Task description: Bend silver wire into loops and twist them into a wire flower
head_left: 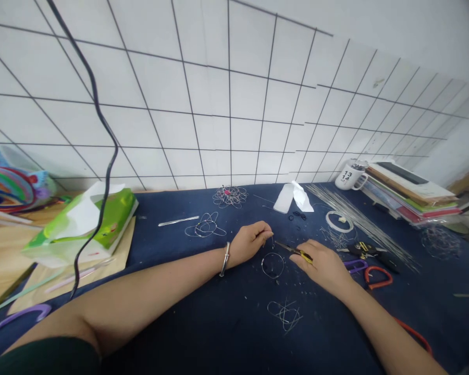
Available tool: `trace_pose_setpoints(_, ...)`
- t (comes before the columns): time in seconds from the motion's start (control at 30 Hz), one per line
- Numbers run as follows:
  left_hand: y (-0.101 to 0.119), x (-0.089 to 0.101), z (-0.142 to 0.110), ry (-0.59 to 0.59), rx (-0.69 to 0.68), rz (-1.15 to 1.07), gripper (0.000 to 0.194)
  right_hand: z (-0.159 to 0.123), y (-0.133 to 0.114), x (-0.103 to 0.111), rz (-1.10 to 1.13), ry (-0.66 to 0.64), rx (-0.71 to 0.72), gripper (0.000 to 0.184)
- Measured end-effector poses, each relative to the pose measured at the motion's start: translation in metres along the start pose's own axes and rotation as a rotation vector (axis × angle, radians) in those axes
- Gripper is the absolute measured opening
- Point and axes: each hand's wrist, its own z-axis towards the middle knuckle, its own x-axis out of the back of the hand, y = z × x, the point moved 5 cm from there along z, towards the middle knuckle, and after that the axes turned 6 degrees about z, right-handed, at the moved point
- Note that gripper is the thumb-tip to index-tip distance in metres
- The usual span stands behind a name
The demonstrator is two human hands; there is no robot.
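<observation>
My left hand (250, 241), with a silver bangle (225, 260) at the wrist, is closed in a pinch on a thin wire (272, 239); only a short end shows past the fingertips. My right hand (323, 266) is wrapped round fine-nosed pliers (303, 254) with yellow and black handles. Their jaws point left, close to the pinched wire; whether they touch it I cannot tell. Just below lies a round wire loop (262, 271) on the dark blue cloth (203, 312). Nearer me rests a loose tangle of wire (285, 315).
Wire flowers (230, 197) lie toward the tiled wall. At right are long wires (359, 221), a wire coil (328, 221), cutters (363, 250), a mug (347, 177) and stacked books (414, 192). A tissue pack (113, 224) and hanging black cable (108, 177) are at left.
</observation>
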Motion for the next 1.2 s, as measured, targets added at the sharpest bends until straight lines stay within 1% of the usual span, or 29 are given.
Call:
trace_pose_setpoints(0.13,0.002,-0.001,0.000,-0.032,-0.014,0.006,0.020,0.001,0.000,-0.008,0.013,-0.046,0.021,0.041)
trace_pose_setpoints(0.33,0.002,-0.004,0.000,-0.088,-0.011,-0.006,0.019,0.001,-0.006,-0.019,-0.028,-0.095,0.054,0.043)
trace_pose_setpoints(0.43,0.002,-0.006,-0.001,-0.111,0.005,-0.011,0.021,0.000,-0.008,-0.021,-0.045,-0.101,0.052,0.043)
trace_pose_setpoints(0.53,0.002,-0.005,0.000,-0.118,0.012,-0.017,0.022,0.000,-0.009,-0.018,-0.037,-0.098,0.054,0.042)
trace_pose_setpoints(0.6,-0.002,-0.001,0.003,-0.097,0.027,-0.013,0.024,0.001,-0.006,-0.014,-0.024,-0.091,0.047,0.041)
trace_pose_setpoints(0.73,-0.020,0.013,0.012,0.013,0.125,0.069,0.027,0.004,0.006,-0.002,-0.009,-0.065,0.018,0.042)
trace_pose_setpoints(0.83,-0.034,0.016,0.019,0.035,0.181,0.154,0.027,0.006,0.015,0.005,-0.012,-0.045,-0.004,0.044)
trace_pose_setpoints(0.97,-0.041,0.013,0.024,0.030,0.110,0.254,0.019,0.007,0.020,0.007,-0.031,-0.042,-0.021,0.046)
trace_pose_setpoints(1.03,-0.041,0.013,0.025,0.044,0.084,0.286,0.017,0.007,0.020,0.007,-0.036,-0.051,-0.019,0.046)
trace_pose_setpoints(1.1,-0.038,0.014,0.025,0.066,0.093,0.304,0.022,0.006,0.021,0.006,-0.040,-0.057,-0.017,0.045)
trace_pose_setpoints(1.17,-0.026,0.015,0.020,0.093,0.100,0.306,0.022,0.007,0.023,0.005,-0.045,-0.058,-0.020,0.044)
trace_pose_setpoints(1.2,-0.015,0.015,0.015,0.090,0.085,0.299,0.019,0.007,0.024,0.005,-0.045,-0.057,-0.022,0.044)
